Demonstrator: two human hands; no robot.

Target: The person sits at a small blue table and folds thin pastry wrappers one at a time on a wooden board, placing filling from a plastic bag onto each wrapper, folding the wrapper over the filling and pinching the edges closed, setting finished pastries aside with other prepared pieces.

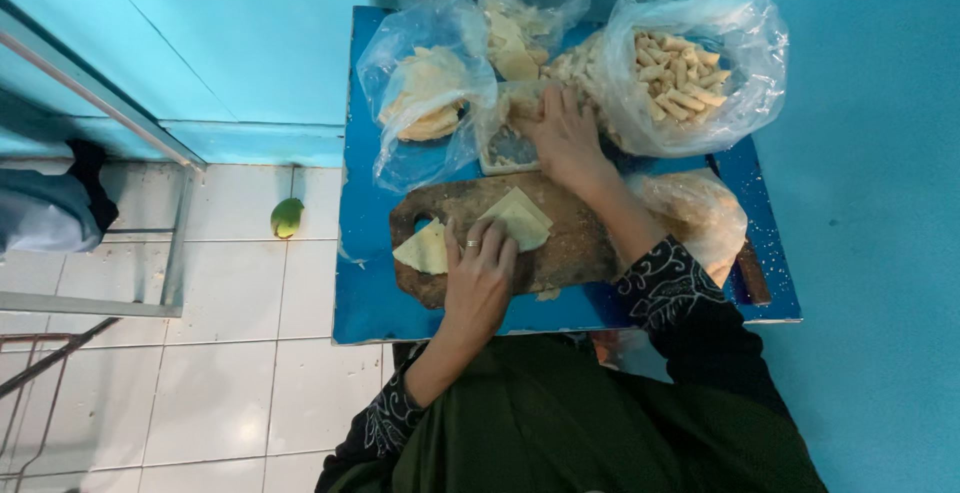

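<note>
A pale wrapper (515, 218) is pressed flat on the board (570, 243) by the left hand (480, 278), fingers spread; the right hand (565, 138), fingers loosely apart, reaches into a tray (505, 148), best kept steady.

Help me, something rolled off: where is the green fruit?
The green fruit lies on the white tiled floor, left of the blue table, near the turquoise wall.

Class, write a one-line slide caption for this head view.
Left hand presses wrapper on board; right hand reaches into tub.
</note>
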